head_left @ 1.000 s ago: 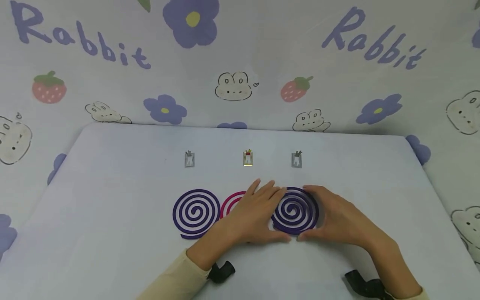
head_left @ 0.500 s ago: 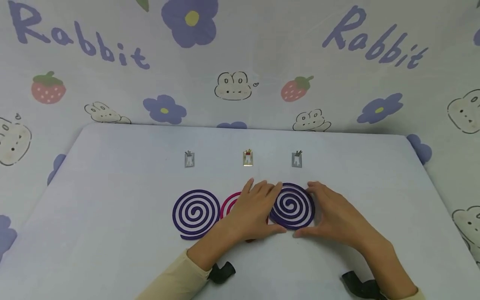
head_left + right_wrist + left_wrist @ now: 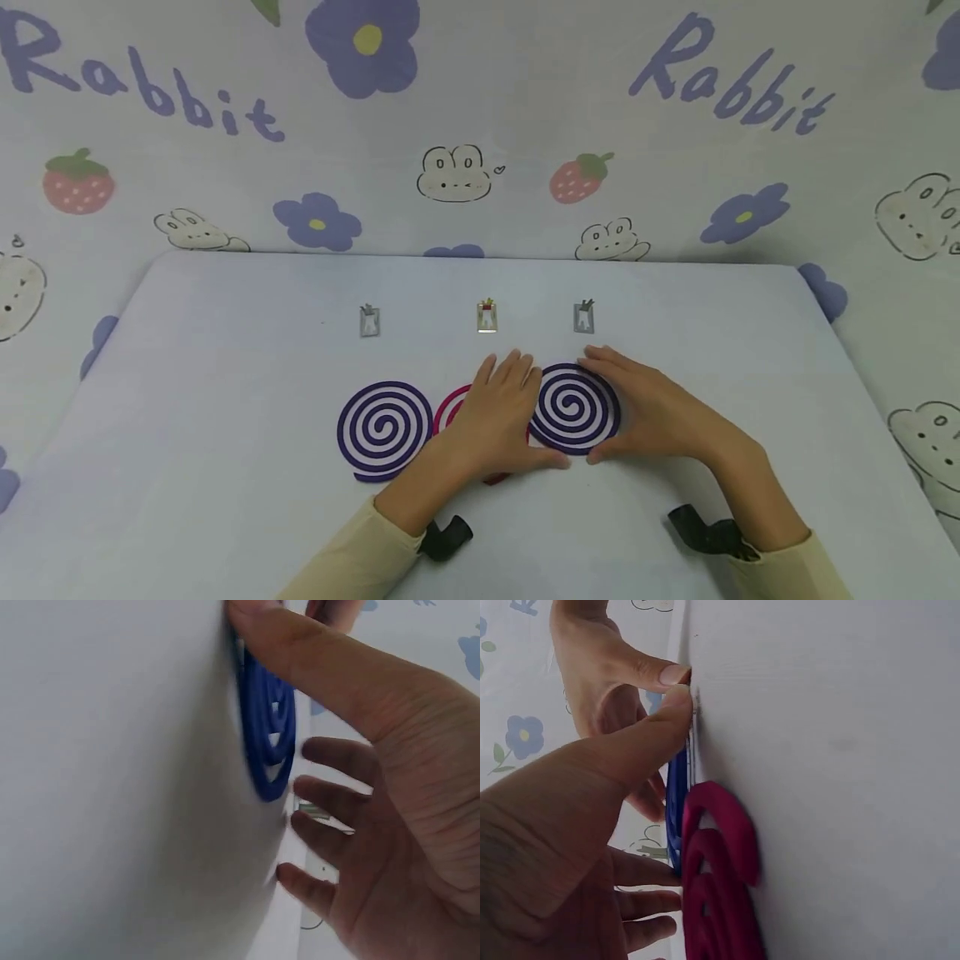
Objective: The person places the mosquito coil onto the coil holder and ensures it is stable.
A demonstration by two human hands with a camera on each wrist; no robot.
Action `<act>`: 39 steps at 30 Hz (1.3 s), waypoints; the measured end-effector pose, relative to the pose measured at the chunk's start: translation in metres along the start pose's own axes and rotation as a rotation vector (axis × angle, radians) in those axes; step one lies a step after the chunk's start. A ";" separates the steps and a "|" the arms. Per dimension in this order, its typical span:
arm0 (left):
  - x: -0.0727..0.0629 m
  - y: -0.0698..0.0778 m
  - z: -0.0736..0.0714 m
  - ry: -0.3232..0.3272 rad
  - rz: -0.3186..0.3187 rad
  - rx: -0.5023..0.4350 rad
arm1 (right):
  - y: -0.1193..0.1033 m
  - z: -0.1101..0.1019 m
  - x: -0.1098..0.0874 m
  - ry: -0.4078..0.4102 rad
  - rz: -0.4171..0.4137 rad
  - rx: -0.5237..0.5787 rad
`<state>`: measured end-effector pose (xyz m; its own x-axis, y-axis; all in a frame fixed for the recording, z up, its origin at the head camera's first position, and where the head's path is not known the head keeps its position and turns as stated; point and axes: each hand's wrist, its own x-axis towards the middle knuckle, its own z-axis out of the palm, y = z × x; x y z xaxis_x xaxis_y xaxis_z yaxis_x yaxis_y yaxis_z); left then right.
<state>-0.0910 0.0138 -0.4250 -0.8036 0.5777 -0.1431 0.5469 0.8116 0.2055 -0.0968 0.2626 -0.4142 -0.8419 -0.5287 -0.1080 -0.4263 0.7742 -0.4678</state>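
A dark purple-blue mosquito coil (image 3: 572, 406) lies between my two hands, flat and close over the white table. My left hand (image 3: 495, 421) holds its left side, fingertips at the upper left edge and thumb at the near edge. On the right side, my right hand (image 3: 660, 408) spans the coil with thumb and fingers; in the right wrist view its thumb is at the rim and its lower fingers are spread apart. Under my left hand, mostly hidden, is a pink-red mosquito coil (image 3: 739, 832). Another dark mosquito coil (image 3: 384, 425) lies at the left.
Three small metal coil stands lie in a row farther back: a silver stand (image 3: 370, 322), a gold stand (image 3: 487, 317) and another silver stand (image 3: 583, 317). The white tabletop (image 3: 225, 350) ends at a printed cloth backdrop (image 3: 510, 108).
Both hands have shifted the right coil slightly left and away from me, closer beside the pink-red coil. The whole head view has also shifted a little.
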 end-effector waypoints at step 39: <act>0.031 -0.014 -0.054 0.025 -0.045 -0.441 | -0.009 -0.028 0.027 0.130 0.113 0.141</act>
<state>-0.1363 0.0161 -0.3800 -0.8325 0.5363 -0.1389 0.3632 0.7177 0.5942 -0.1251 0.2513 -0.3885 -0.9210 -0.3853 -0.0567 -0.2843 0.7647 -0.5783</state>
